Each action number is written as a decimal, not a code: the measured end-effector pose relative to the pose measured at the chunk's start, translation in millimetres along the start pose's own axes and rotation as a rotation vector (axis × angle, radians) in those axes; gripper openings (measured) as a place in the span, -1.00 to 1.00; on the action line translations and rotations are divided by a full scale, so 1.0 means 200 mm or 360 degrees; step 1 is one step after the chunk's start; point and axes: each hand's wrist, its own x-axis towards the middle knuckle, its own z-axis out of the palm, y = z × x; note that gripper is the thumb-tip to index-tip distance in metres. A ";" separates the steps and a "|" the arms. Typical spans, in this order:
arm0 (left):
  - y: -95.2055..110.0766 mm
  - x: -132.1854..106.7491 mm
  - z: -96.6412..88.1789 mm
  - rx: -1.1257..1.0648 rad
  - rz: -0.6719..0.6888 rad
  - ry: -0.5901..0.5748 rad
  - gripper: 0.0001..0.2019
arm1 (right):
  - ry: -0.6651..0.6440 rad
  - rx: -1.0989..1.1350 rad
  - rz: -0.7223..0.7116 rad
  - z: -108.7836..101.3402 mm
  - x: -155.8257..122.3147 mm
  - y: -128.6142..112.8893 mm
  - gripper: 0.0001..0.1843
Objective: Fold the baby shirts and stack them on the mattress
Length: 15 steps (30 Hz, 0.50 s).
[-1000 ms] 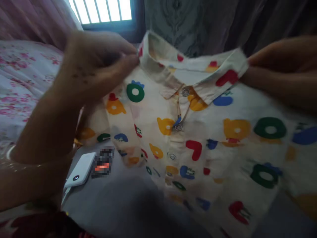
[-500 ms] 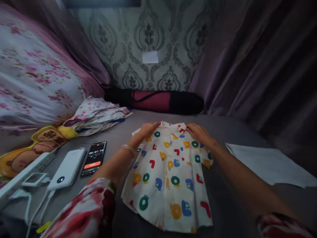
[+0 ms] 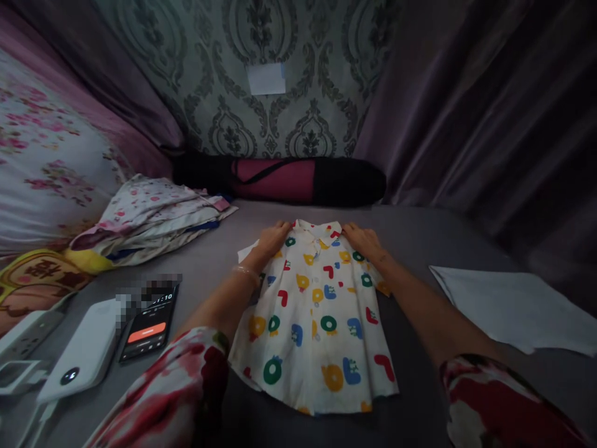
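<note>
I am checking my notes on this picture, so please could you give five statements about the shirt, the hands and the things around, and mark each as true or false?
1. The left hand and the right hand touch the printed shirt near its collar. True.
2. The hem of the shirt points away from the person. False: the hem is nearest the person, and the collar is at the far end.
3. A bracelet is on the left wrist. True.
4. The smartphone lies to the right of the shirt. False: it lies to the left, beside the power bank.
5. The long black-and-magenta bag lies beyond the shirt. True.
</note>
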 end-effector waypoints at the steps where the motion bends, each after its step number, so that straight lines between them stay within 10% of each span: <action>1: -0.01 0.01 0.00 -0.0017 0.0000 -0.0011 -0.60 | 0.0003 0.0020 -0.0020 0.01 0.02 0.01 -0.62; 15: 0.02 0.17 0.05 -0.0815 -0.0225 -0.0102 -0.72 | -0.0100 0.0851 0.0258 0.14 0.23 0.01 -0.71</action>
